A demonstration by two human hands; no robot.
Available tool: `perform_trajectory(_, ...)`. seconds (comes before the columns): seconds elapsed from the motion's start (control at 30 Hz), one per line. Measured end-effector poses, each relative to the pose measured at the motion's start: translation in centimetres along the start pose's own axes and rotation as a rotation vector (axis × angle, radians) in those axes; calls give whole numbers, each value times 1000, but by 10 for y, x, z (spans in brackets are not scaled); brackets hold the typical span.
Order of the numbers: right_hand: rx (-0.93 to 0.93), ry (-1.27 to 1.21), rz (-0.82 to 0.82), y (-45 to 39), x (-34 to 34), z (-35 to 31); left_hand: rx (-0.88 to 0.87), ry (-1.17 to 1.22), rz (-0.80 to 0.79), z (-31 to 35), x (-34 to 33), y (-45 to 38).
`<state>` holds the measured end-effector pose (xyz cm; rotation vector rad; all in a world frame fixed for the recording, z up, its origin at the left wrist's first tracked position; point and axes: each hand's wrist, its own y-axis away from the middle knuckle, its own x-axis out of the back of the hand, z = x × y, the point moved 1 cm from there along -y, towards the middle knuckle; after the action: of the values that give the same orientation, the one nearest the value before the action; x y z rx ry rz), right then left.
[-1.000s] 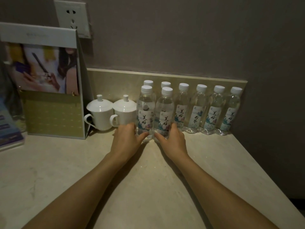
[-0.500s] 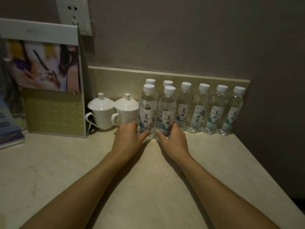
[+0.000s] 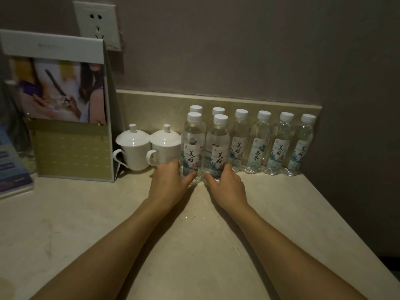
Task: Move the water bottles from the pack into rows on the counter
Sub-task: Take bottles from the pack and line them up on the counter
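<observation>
Several clear water bottles with white caps stand in a back row (image 3: 263,141) along the low stone backsplash. Two more stand in front of that row at its left end: a left front bottle (image 3: 192,146) and a right front bottle (image 3: 217,148). My left hand (image 3: 168,180) wraps the base of the left front bottle, thumb across its front. My right hand (image 3: 227,185) holds the base of the right front bottle the same way. Both bottles stand upright on the beige counter (image 3: 194,245). No pack is in view.
Two white lidded cups (image 3: 149,148) stand directly left of the front bottles, close to my left hand. A tall folded display card (image 3: 65,109) and a blue leaflet (image 3: 10,165) sit further left. The counter's right edge (image 3: 337,219) drops off beside a dark wall.
Both hands and the two front bottles stay almost where they were, pressed slightly closer to the back row. The view has shifted a little.
</observation>
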<state>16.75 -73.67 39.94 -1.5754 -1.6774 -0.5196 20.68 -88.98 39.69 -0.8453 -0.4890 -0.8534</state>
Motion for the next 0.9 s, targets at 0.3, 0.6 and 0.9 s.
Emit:
perform_trajectory(0.3,-22,-3,53,2,-1,-4,0,-5,33,2,-1,3)
perform_trajectory(0.6,-31,23,37,2,0,-5,18,-12,6,6,5,4)
perform_trajectory(0.9,-25,-18,44,10,23,-5,102,0,-102,25,15,12)
